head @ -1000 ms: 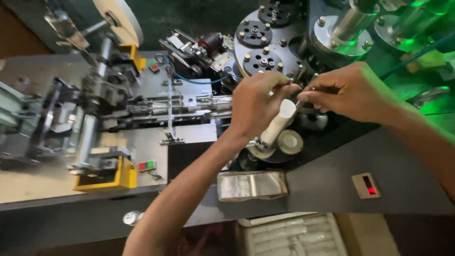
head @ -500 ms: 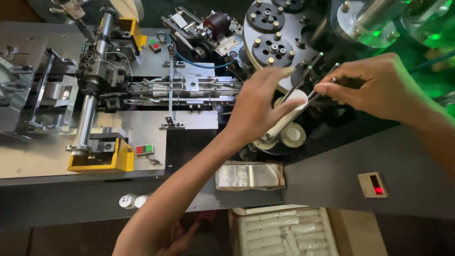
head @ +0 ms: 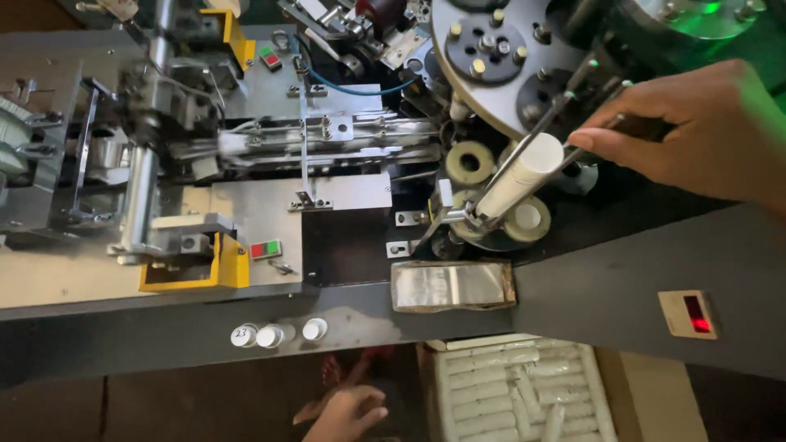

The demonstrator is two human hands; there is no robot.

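A: While the head camera looks down on the machine, where is the right hand (head: 696,135)?

B: At the upper right of the frame, fingers pinched together on a thin dark tool (head: 606,131). The tool's tip meets the top of a white paper tube (head: 517,178), which stands tilted at centre right.

A: And the tube's foot?

B: It sits in a round holder (head: 524,223) at the edge of the grey turntable (head: 458,74), just below another ring-shaped holder (head: 470,161).

A: The left hand (head: 348,413)?

B: Low at the bottom centre, well apart from the right one, fingers loosely curled and holding nothing. Just to its right is a box of white tubes (head: 516,393).

A: Anything else nearby?

B: A shiny foil-wrapped block (head: 452,285) lies below the tube's holder, three small white caps (head: 277,333) sit on the dark ledge at lower left, and a small panel with a red light (head: 689,314) shows at lower right.
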